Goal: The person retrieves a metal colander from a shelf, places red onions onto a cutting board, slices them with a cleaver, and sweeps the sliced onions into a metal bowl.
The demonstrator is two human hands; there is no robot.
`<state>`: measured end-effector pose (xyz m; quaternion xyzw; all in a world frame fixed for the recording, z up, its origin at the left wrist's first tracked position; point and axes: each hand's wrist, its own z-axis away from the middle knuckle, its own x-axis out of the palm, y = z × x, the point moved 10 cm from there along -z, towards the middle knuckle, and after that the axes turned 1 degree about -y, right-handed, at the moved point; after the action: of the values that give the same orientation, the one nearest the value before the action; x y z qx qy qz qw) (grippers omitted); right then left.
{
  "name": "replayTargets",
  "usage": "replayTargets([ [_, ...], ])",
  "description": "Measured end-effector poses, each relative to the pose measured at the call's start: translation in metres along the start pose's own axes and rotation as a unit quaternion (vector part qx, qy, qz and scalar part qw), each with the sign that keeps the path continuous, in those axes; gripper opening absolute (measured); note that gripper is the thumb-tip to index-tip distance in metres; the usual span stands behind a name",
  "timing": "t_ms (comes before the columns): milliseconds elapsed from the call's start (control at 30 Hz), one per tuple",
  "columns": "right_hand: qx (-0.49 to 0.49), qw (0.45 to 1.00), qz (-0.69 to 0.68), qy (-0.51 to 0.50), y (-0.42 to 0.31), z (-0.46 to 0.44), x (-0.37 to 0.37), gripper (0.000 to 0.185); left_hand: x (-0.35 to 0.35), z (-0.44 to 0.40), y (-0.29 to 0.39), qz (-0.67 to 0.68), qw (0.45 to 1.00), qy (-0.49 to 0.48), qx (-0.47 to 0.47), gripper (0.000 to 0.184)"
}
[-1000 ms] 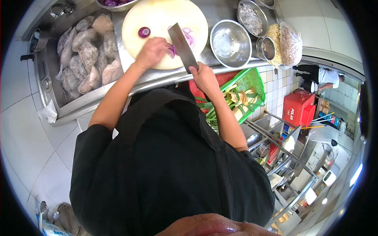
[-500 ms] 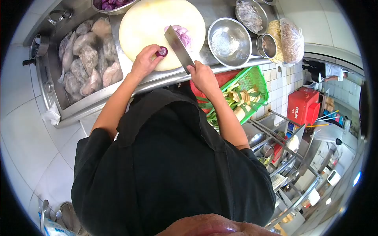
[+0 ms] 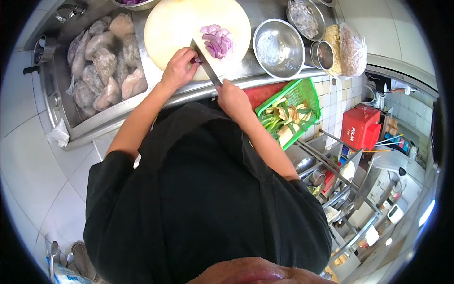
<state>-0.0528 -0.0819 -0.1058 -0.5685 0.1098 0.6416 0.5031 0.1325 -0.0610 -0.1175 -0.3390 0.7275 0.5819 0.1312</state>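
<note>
On a round, pale cutting board (image 3: 172, 26), my left hand (image 3: 178, 68) pinches a piece of red onion (image 3: 197, 60) that mostly hides behind the fingers. My right hand (image 3: 233, 98) is wrapped round the handle of a cleaver (image 3: 207, 67). The blade stands nearly on edge against the onion, close to my left fingertips. To the right of the blade lies a loose heap of purple onion slices (image 3: 218, 41). A shiny metal bowl (image 3: 279, 49) sits on the steel counter just right of the board.
The sink (image 3: 61, 106) at left holds several wrapped pieces of raw meat (image 3: 105, 64). More red onion fills a bowl (image 3: 137, 5) at the top. A green basket (image 3: 309, 94) of leeks stands below the counter's right side. Bagged food (image 3: 351, 49) lies farther right.
The cleaver has moved left from beside the slices to the onion in my left hand, its blade now seen more edge-on. My left fingers now cover more of the onion.
</note>
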Motion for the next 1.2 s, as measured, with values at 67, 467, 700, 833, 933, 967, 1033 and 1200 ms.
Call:
replayTargets([
  [67, 0.038, 0.999, -0.004, -0.032, 0.001, -0.018, 0.002, 0.03, -0.001, 0.003, 0.003, 0.012, 1.0, 0.012, 0.003, 0.032],
  [467, 0.057, 0.998, -0.003, -0.006, 0.01, -0.014, -0.029, 0.034, -0.012, 0.004, 0.013, -0.011, 0.999, 0.03, 0.024, 0.027],
  [700, 0.033, 0.999, 0.034, -0.001, -0.014, 0.001, -0.03, 0.028, 0.001, 0.001, 0.006, 0.001, 0.996, -0.048, 0.076, 0.021],
  [833, 0.026, 0.998, 0.06, -0.017, -0.008, -0.011, -0.01, 0.027, 0.006, 0.004, 0.002, 0.005, 0.997, -0.056, 0.052, 0.019],
  [933, 0.014, 0.999, 0.046, 0.014, -0.012, -0.004, -0.026, 0.027, 0.004, 0.004, 0.0, 0.014, 0.998, -0.026, 0.057, 0.019],
  [967, 0.015, 0.999, 0.046, 0.007, -0.012, -0.006, -0.02, 0.027, 0.002, 0.006, 0.0, 0.021, 0.998, -0.013, 0.064, 0.019],
  [1033, 0.022, 0.999, 0.05, -0.005, -0.007, -0.006, -0.01, 0.026, -0.001, 0.007, 0.003, 0.01, 0.998, -0.01, 0.062, 0.02],
  [1200, 0.011, 0.998, 0.054, 0.01, -0.014, -0.005, -0.021, 0.026, -0.002, 0.008, -0.001, 0.02, 0.998, 0.0, 0.055, 0.02],
])
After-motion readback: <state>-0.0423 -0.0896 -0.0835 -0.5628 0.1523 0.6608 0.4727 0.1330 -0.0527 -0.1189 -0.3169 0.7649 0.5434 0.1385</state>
